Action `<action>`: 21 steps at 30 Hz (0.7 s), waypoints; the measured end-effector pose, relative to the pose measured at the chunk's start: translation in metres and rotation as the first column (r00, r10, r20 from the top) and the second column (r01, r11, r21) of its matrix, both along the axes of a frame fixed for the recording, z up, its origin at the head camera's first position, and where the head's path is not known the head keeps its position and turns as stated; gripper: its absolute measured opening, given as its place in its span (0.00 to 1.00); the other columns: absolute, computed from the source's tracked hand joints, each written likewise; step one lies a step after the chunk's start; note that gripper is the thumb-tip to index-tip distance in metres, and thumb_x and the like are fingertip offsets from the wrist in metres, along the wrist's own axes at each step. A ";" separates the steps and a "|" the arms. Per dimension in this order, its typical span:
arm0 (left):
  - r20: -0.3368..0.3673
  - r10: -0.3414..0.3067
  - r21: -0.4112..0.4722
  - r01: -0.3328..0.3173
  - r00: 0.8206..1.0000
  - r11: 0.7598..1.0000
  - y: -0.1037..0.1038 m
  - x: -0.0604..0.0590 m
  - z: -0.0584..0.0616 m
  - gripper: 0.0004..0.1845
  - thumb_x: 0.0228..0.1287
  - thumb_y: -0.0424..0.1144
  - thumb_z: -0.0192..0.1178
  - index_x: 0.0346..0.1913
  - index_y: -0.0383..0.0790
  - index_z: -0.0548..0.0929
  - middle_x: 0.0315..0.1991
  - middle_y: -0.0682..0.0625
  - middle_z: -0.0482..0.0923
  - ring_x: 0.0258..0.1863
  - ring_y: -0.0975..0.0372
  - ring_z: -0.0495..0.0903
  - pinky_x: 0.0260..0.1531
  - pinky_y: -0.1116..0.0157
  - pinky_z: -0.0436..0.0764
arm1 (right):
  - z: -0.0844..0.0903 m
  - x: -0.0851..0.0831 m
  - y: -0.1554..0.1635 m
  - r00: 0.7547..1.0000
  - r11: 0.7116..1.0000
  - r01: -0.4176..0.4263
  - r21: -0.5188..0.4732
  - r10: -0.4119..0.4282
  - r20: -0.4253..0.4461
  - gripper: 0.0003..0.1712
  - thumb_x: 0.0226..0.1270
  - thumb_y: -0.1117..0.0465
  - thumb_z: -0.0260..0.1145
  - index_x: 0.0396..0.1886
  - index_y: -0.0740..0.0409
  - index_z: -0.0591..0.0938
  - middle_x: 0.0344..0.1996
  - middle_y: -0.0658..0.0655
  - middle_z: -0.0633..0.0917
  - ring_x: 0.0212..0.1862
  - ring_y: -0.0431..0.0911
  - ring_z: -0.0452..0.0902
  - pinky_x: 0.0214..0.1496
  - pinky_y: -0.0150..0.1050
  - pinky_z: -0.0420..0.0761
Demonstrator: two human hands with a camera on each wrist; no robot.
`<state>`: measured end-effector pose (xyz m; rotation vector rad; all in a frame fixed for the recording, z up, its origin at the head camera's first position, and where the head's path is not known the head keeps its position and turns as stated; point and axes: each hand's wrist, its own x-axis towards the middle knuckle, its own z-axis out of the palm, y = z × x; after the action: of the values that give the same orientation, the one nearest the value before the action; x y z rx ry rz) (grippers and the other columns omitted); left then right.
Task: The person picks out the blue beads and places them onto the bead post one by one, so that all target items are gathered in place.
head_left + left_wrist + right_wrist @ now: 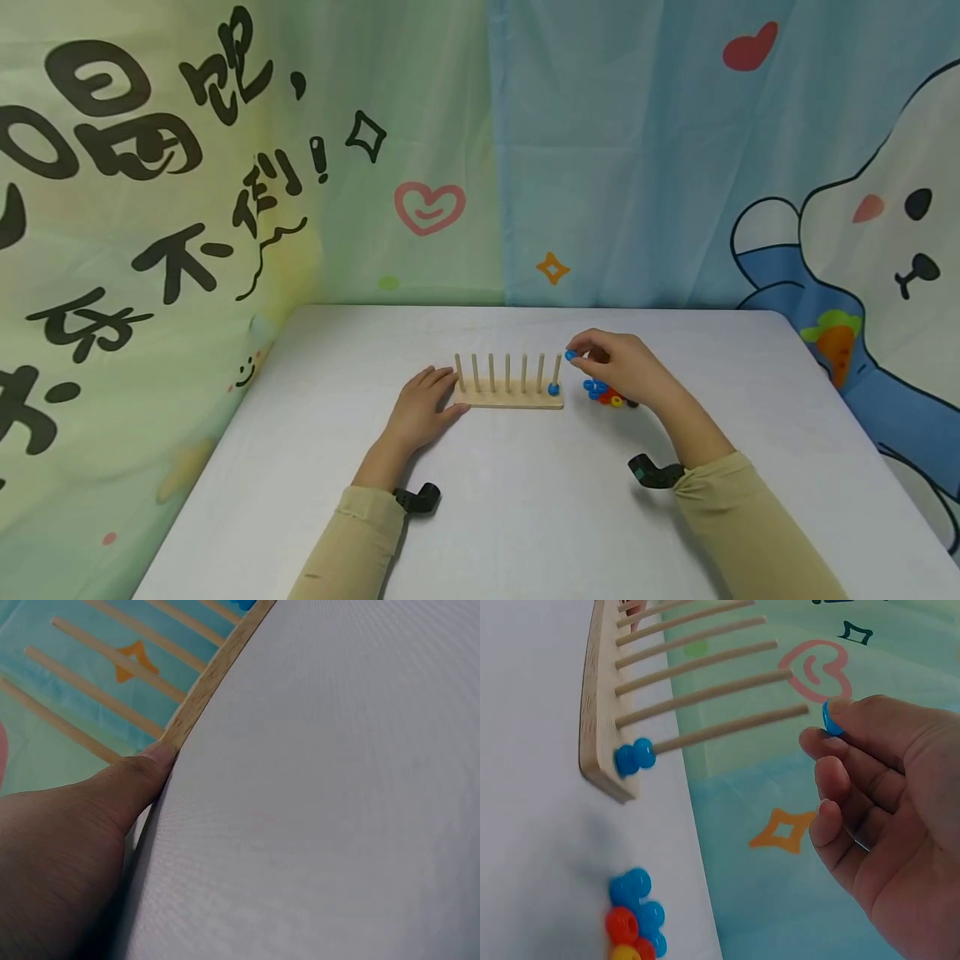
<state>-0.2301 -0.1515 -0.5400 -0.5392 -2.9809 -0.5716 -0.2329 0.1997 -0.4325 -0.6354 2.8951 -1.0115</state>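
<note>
Right wrist view alone shows 2 blue beads [634, 757] stacked on the peg, fingers [826, 742] pinching another.

Your right hand [877, 817] covers most of the blue bead [831, 718] it pinches; only an edge shows past the fingertips. The bead pile [606, 392] lies partly behind that hand, count unreadable. Left wrist view crops the peg board [214, 675] beyond your left hand [71, 847].
</note>
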 end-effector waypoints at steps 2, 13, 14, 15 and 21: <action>-0.011 -0.003 0.006 0.003 1.000 1.000 0.000 0.000 0.000 0.35 0.67 0.60 0.58 0.71 0.45 0.71 0.72 0.48 0.68 0.75 0.48 0.60 0.76 0.48 0.59 | 0.000 -0.003 -0.004 1.000 1.000 -0.008 -0.005 0.008 -0.002 0.11 0.71 0.53 0.65 0.50 0.46 0.83 0.34 0.47 0.85 0.37 0.42 0.77 0.40 0.38 0.80; -0.029 -0.012 0.010 0.012 0.999 1.000 -0.001 0.000 0.000 0.35 0.67 0.60 0.59 0.70 0.45 0.72 0.71 0.48 0.69 0.75 0.48 0.61 0.76 0.48 0.59 | -0.003 -0.011 -0.016 1.000 0.999 -0.028 0.025 0.028 0.011 0.10 0.71 0.55 0.65 0.49 0.48 0.83 0.34 0.48 0.84 0.36 0.43 0.77 0.39 0.37 0.80; -0.026 -0.013 0.009 0.013 1.000 1.000 -0.001 0.000 0.000 0.35 0.67 0.60 0.59 0.70 0.45 0.71 0.71 0.48 0.69 0.75 0.48 0.61 0.76 0.49 0.59 | -0.004 -0.012 -0.016 0.999 0.999 -0.029 0.028 0.028 0.020 0.10 0.71 0.55 0.65 0.49 0.48 0.83 0.34 0.48 0.84 0.37 0.43 0.77 0.39 0.37 0.80; -0.026 -0.014 0.008 0.014 1.000 1.000 -0.001 0.000 0.000 0.35 0.67 0.60 0.59 0.70 0.45 0.71 0.71 0.48 0.69 0.75 0.48 0.61 0.76 0.49 0.59 | -0.005 -0.012 -0.017 0.999 0.999 -0.030 0.032 0.029 0.028 0.10 0.71 0.55 0.65 0.49 0.48 0.83 0.35 0.48 0.84 0.37 0.43 0.77 0.39 0.37 0.80; -0.017 -0.008 -0.007 0.008 1.000 1.000 -0.001 -0.001 -0.001 0.35 0.67 0.61 0.58 0.71 0.46 0.71 0.72 0.48 0.68 0.75 0.48 0.60 0.76 0.49 0.59 | -0.017 -0.013 -0.016 0.998 0.999 -0.035 0.032 0.033 0.049 0.10 0.70 0.56 0.66 0.49 0.50 0.83 0.35 0.49 0.85 0.37 0.42 0.77 0.38 0.36 0.79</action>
<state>-0.2311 -0.1525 -0.5412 -0.5535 -2.9673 -0.5553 -0.2455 0.1834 -0.4498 -0.6467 2.8426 -0.9594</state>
